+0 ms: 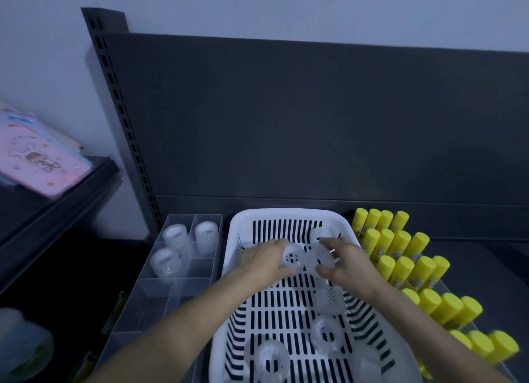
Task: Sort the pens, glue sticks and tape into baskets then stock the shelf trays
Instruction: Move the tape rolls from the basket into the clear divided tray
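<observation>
A white slotted basket [243,219] stands on the dark shelf and holds several clear tape rolls [327,329]. Both my hands are inside its far half. My left hand [263,261] closes on a tape roll [292,256]. My right hand [347,264] grips another tape roll [322,258] right beside it. Left of the basket, a clear divided tray [171,294] has three tape rolls [206,235] upright in its far compartments. To the right, many yellow glue sticks [400,246] stand in rows in a clear tray.
The dark back panel of the shelf [315,125] rises behind the basket. A slotted upright [120,116] stands at the left. Pink notebooks [37,156] lie on a lower shelf at far left. A pale blurred object [20,342] sits at bottom left.
</observation>
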Action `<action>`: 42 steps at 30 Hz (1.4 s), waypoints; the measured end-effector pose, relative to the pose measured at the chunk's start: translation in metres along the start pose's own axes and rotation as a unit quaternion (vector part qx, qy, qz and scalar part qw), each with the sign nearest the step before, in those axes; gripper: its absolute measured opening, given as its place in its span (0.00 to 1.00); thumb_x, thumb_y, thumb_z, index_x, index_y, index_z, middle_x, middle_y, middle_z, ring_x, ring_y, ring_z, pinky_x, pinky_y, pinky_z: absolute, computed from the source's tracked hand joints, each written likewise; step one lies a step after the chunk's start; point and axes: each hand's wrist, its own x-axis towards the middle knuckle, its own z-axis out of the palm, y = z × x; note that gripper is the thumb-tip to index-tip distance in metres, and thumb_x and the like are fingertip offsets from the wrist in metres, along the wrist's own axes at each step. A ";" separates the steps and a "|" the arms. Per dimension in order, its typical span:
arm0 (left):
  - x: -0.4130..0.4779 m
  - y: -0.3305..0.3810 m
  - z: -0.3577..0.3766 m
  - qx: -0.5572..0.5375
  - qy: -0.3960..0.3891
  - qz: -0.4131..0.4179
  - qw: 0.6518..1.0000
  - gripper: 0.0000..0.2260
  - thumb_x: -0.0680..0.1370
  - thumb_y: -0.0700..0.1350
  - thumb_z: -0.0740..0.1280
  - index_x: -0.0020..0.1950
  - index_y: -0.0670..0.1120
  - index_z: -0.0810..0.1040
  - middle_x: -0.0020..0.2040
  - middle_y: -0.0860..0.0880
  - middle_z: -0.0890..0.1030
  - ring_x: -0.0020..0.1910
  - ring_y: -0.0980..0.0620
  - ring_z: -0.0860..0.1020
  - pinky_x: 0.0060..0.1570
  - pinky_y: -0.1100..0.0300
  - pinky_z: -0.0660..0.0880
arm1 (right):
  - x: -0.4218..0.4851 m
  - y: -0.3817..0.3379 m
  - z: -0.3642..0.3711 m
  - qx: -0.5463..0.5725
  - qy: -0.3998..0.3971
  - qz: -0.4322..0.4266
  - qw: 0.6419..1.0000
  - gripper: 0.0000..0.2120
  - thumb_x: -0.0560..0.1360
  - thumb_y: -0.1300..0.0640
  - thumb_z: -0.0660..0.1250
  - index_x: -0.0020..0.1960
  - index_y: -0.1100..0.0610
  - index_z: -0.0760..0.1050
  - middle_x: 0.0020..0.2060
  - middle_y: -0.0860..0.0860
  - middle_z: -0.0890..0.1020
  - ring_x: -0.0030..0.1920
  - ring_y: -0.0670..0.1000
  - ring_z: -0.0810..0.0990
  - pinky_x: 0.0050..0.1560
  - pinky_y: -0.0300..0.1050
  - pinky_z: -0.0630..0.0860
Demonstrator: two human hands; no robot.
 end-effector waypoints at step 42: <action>-0.109 -0.149 -0.073 -0.096 0.087 -0.129 0.983 0.26 0.70 0.55 0.72 0.65 0.53 0.71 0.48 0.56 0.76 0.48 0.55 0.75 0.46 0.60 0.73 | 0.075 -0.186 0.098 0.008 -0.211 -0.201 0.957 0.18 0.69 0.51 0.73 0.55 0.57 0.77 0.45 0.52 0.80 0.38 0.43 0.75 0.37 0.31 0.70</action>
